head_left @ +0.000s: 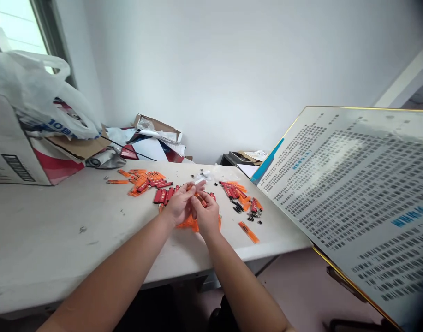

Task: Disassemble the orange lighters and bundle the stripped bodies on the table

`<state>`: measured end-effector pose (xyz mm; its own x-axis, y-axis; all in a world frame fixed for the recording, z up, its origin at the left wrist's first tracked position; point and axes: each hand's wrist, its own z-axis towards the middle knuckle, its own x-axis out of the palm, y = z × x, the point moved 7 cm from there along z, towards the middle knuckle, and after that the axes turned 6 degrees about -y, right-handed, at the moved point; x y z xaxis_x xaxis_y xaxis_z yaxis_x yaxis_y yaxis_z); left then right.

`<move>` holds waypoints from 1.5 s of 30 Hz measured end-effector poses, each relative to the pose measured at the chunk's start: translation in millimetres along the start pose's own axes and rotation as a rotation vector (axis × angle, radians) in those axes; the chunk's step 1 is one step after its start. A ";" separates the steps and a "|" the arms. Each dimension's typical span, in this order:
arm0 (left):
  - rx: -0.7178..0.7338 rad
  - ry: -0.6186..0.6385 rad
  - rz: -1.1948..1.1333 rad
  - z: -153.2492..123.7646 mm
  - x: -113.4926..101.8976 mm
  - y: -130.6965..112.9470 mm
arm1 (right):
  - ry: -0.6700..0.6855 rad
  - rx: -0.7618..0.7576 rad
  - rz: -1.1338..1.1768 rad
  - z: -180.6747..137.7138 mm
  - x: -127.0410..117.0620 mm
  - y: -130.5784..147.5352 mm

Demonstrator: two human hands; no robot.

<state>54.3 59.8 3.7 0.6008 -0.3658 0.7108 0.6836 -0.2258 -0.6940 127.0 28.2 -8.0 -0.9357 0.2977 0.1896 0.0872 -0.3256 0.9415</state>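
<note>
Both my hands meet over the middle of a white table. My left hand and my right hand are closed together on a small orange-and-red stick-like piece held between the fingertips. Under the hands lies a small heap of orange pieces. Several red and orange pieces are spread to the left. More red pieces and small black parts lie to the right, with one orange strip near the table's front edge.
A cardboard box with a white plastic bag on it stands at the far left. Crumpled boxes and papers pile up against the back wall. A large printed board leans at the table's right end.
</note>
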 end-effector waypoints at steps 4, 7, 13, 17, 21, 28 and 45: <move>-0.009 0.039 0.025 0.3 3.6 2.0 | -0.029 0.029 0.132 5.5 -4.7 -1.7; -0.011 0.065 0.024 -0.2 7.0 3.3 | -0.077 -0.014 0.173 9.9 -11.9 6.4; 0.020 -0.097 0.195 3.3 -9.4 -4.7 | -0.127 -0.238 0.021 39.8 -34.1 52.9; 0.041 -0.172 0.209 7.1 -21.8 -14.5 | 0.050 -0.205 0.085 74.8 -43.8 54.8; 0.053 -0.230 0.250 10.1 -32.9 -23.7 | 0.079 -0.045 0.125 91.6 -55.1 29.1; 0.099 -0.307 0.292 11.9 -46.1 -41.2 | -0.002 0.073 0.023 88.0 -63.8 8.7; 0.130 -0.442 0.303 14.4 -67.5 -54.6 | -0.280 -0.060 -0.338 90.0 -81.1 4.8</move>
<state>-17.6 109.8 -4.8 0.8765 0.0227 0.4808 0.4813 -0.0460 -0.8753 234.2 83.3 6.2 -0.7790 0.6250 -0.0499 -0.2351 -0.2174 0.9474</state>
